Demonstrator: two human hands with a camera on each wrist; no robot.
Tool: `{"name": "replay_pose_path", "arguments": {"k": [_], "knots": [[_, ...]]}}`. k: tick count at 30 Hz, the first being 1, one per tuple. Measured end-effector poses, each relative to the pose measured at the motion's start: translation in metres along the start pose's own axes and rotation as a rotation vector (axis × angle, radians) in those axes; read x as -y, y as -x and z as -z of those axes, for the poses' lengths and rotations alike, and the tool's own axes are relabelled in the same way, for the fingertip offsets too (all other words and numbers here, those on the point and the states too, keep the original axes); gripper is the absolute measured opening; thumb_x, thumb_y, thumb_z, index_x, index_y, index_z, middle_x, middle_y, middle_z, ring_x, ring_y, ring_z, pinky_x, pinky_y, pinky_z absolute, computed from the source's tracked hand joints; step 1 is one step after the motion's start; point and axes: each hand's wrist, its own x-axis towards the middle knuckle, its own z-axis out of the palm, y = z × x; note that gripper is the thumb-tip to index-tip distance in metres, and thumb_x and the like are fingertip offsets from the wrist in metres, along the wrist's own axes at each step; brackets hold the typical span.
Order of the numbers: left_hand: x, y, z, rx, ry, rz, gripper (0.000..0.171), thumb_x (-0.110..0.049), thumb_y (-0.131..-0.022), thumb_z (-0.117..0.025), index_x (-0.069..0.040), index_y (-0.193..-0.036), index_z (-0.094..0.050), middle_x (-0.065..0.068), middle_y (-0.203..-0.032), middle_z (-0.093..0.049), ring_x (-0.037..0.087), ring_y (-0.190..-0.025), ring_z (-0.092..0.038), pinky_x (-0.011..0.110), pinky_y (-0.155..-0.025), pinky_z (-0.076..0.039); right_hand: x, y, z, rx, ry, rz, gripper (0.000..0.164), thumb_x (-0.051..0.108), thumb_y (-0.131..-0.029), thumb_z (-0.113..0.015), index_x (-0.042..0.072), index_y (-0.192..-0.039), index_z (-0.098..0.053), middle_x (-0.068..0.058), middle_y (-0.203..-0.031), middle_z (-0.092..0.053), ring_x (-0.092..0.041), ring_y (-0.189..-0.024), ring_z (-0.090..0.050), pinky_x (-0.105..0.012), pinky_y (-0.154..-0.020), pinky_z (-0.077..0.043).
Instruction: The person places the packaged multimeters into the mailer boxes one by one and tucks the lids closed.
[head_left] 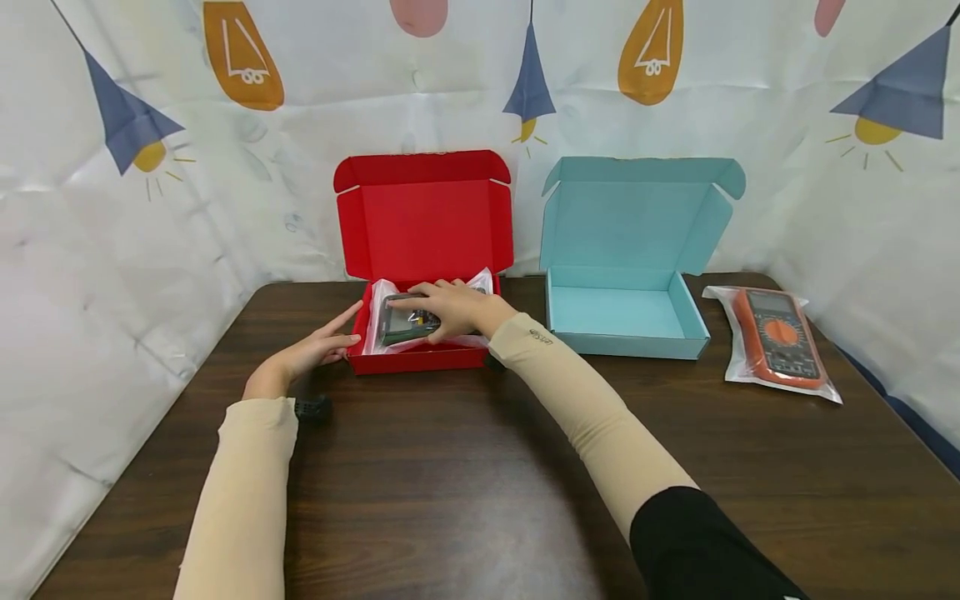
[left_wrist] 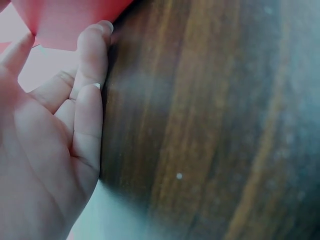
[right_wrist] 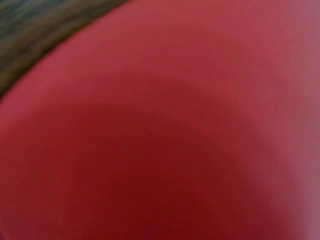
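Observation:
In the head view a red box [head_left: 420, 360] stands with its lid raised. Inside lies a dark green handheld meter [head_left: 395, 327] with a grey screen, wrapped in a clear bag [head_left: 375, 308]. My right hand [head_left: 453, 307] rests over the meter, fingers spread across its top and thumb toward the front; it covers part of the meter. At the box's left front corner my left hand [head_left: 315, 350] touches the side wall, index finger extended. The left wrist view shows the left hand [left_wrist: 50, 130] with its other fingers loosely bent, beside the red wall [left_wrist: 65, 20].
A light blue box [head_left: 630, 343] with its lid up stands to the right. Farther right lies an orange multimeter [head_left: 780, 333] in a clear bag. Brown wooden tabletop [head_left: 435, 492] extends in front; a patterned white sheet [head_left: 450, 100] hangs behind. Blurred red surface [right_wrist: 160, 150] fills the right wrist view.

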Motion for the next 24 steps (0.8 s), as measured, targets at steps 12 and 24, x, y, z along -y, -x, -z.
{"name": "replay_pose_path", "arguments": {"k": [12,24], "knots": [[-0.002,0.001,0.000,0.002,-0.006,-0.024,0.088,-0.035,-0.100,-0.053,-0.028,-0.165,0.006,0.024,-0.168,0.001,0.049,-0.148,-0.013,0.063,-0.116,-0.026,-0.007,-0.001,-0.013,0.017,-0.071,-0.014,0.097,0.039,-0.088,-0.080,0.038,-0.164,-0.020,-0.003,-0.164,-0.028,-0.025,-0.143,-0.033,-0.049,-0.119,-0.028],[-0.001,0.000,0.001,0.021,0.025,-0.003,0.087,-0.033,-0.101,-0.052,-0.031,-0.165,0.007,0.026,-0.168,-0.002,0.048,-0.147,-0.022,0.062,-0.117,-0.026,-0.012,0.000,-0.020,0.028,-0.103,0.003,0.100,0.039,-0.085,-0.082,0.036,-0.165,-0.021,-0.004,-0.164,-0.029,-0.023,-0.143,-0.033,-0.045,-0.118,-0.031]]}}
